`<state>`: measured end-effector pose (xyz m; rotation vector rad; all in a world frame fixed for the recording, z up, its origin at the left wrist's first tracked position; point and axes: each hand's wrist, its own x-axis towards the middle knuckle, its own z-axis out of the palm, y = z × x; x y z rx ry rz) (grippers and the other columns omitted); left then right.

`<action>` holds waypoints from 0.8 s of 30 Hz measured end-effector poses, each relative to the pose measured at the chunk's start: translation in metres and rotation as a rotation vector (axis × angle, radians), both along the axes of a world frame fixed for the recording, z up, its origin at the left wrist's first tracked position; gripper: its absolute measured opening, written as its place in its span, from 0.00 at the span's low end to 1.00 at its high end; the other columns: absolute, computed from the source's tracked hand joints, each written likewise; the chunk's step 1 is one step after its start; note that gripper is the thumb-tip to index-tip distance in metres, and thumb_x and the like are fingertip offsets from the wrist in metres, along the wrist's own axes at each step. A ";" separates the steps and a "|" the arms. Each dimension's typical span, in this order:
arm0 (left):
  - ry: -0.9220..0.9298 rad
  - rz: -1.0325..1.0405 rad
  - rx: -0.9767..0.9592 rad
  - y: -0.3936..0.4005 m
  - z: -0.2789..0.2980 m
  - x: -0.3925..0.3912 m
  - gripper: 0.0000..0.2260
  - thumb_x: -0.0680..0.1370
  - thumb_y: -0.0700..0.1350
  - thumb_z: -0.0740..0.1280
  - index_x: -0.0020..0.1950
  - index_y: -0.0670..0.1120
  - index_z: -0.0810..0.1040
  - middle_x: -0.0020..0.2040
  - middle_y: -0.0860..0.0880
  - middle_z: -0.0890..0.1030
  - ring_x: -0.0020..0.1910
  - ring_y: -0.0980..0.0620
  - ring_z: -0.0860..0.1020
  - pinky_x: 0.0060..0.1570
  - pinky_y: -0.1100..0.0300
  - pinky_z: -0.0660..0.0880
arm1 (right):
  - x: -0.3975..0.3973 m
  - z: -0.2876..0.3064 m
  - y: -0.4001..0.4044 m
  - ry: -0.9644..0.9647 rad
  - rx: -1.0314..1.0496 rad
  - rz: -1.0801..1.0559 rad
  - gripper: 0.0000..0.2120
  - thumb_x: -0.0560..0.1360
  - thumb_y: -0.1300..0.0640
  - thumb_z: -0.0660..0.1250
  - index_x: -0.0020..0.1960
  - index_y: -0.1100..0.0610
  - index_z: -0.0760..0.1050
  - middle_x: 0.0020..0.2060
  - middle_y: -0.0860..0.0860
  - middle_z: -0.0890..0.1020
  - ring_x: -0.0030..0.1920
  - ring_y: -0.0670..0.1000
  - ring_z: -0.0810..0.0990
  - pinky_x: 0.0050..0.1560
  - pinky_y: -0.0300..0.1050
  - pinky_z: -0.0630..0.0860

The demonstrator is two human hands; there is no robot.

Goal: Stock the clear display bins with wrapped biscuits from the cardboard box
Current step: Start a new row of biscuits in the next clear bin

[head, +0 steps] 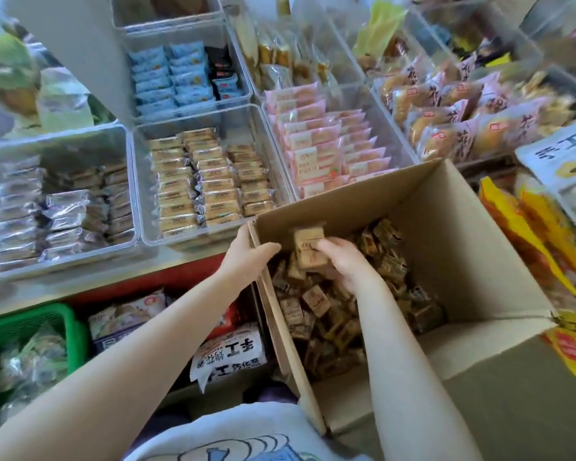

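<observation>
my right hand (341, 261) clamps a small stack of wrapped biscuits (308, 247) inside the cardboard box (463, 247), loose ones heaped beneath, while my left hand (250, 257) grips the box's near-left rim.

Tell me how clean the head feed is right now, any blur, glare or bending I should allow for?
Head view: edges smear with motion blur, worst at the silver-wrapped bin and top right; wide-angle lens bends the shelf lines; soft daylight, mild glare on clear bin walls; the centre is sharper, with the cardboard box, left hand and right hand readable.
</observation>
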<state>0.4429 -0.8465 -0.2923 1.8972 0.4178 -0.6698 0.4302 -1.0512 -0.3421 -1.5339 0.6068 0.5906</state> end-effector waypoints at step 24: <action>-0.108 0.097 0.760 0.615 -0.039 0.006 0.12 0.81 0.52 0.62 0.59 0.50 0.81 0.57 0.45 0.82 0.56 0.43 0.79 0.50 0.55 0.72 | 0.117 0.046 0.607 -0.761 -0.474 0.613 0.12 0.74 0.54 0.71 0.57 0.47 0.76 0.49 0.50 0.84 0.49 0.52 0.82 0.54 0.51 0.79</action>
